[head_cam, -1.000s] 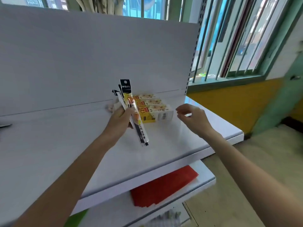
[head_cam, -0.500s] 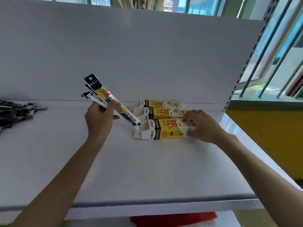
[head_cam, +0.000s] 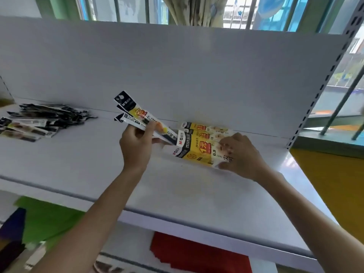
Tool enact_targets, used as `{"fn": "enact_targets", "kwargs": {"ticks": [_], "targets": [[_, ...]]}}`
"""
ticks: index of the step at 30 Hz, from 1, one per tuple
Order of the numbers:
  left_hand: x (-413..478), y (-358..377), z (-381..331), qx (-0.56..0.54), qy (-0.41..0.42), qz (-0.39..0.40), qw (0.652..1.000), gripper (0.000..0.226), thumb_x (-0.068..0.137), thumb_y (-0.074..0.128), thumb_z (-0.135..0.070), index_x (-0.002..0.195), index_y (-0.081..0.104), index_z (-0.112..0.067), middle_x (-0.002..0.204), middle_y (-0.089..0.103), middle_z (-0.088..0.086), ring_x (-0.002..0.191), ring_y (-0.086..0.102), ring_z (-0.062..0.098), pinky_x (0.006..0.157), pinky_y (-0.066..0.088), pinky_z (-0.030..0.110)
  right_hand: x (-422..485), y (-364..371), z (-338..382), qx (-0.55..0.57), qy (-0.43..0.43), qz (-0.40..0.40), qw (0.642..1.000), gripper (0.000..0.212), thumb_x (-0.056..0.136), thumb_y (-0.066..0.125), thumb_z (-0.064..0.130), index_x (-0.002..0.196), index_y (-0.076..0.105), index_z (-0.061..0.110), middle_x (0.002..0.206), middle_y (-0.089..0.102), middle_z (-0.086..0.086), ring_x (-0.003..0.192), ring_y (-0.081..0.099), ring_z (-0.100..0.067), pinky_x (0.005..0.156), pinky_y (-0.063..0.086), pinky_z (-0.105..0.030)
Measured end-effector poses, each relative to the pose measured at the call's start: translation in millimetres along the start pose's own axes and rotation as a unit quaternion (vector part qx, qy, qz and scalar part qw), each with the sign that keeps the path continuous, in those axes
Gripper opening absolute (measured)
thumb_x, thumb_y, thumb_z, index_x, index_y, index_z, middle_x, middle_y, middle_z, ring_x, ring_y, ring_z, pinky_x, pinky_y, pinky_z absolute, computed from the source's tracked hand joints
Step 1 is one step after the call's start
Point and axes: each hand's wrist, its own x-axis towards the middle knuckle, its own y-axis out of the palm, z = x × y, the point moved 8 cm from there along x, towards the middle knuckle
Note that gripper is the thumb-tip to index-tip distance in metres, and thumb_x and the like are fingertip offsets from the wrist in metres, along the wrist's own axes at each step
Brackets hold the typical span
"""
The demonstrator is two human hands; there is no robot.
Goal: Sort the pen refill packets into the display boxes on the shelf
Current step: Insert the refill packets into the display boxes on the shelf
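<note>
Smooth matt white metal shelf [head_cam: 197, 190], glossy plastic refill packets [head_cam: 137, 115], printed card display boxes [head_cam: 197, 152], cloth curtain [head_cam: 189, 10]

1. The display boxes [head_cam: 199, 134] lie side by side on the shelf [head_cam: 177, 194], at its far right, against the back panel [head_cam: 177, 75].
2. The right hand [head_cam: 241, 155] holds the right end of the nearest box [head_cam: 197, 153].
3. The left hand [head_cam: 136, 143], just left of the boxes, holds some refill packets [head_cam: 136, 113]; their lower ends reach the boxes.
4. A loose pile of packets [head_cam: 47, 120] lies far left, well apart from the boxes.
</note>
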Motion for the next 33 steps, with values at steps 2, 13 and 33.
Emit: {"fn": "enact_targets", "kwargs": {"ticks": [2, 13, 33], "targets": [[-2, 13, -19, 0.048, 0.03, 0.028, 0.998, 0.009, 0.084, 0.065, -0.022, 0.079, 0.058, -0.02, 0.076, 0.065, -0.008, 0.069, 0.066, 0.001, 0.059, 0.053, 0.018, -5, 2, 4, 0.018, -0.003, -0.023, 1.0, 0.066, 0.068, 0.078, 0.035, 0.125, 0.049, 0.021, 0.126, 0.043, 0.0, 0.118, 0.036, -0.02, 0.092, 0.04, -0.034], [5, 47, -104, 0.158, 0.158, 0.04, 0.974, 0.047, 0.085, 0.063, -0.031, 0.125, 0.044, -0.014, 0.104, 0.06, -0.003, 0.079, 0.057, 0.001, 0.059, 0.042, -0.001, -14, 0, -10, 0.178, 0.03, -0.119, 0.976, 0.065, 0.064, 0.082, 0.033, 0.118, 0.05, 0.016, 0.116, 0.047, 0.001, 0.106, 0.045, -0.018, 0.088, 0.044, -0.033], [10, 61, -20, 0.351, 0.105, 0.177, 0.913, 0.012, 0.088, 0.057, -0.017, 0.089, 0.069, -0.015, 0.09, 0.067, -0.001, 0.083, 0.059, 0.012, 0.068, 0.038, 0.017, -2, 3, -17, 0.025, -0.003, -0.023, 0.999, 0.067, 0.073, 0.072, 0.033, 0.132, 0.044, 0.023, 0.129, 0.046, -0.001, 0.118, 0.036, -0.021, 0.095, 0.033, -0.032]]}}
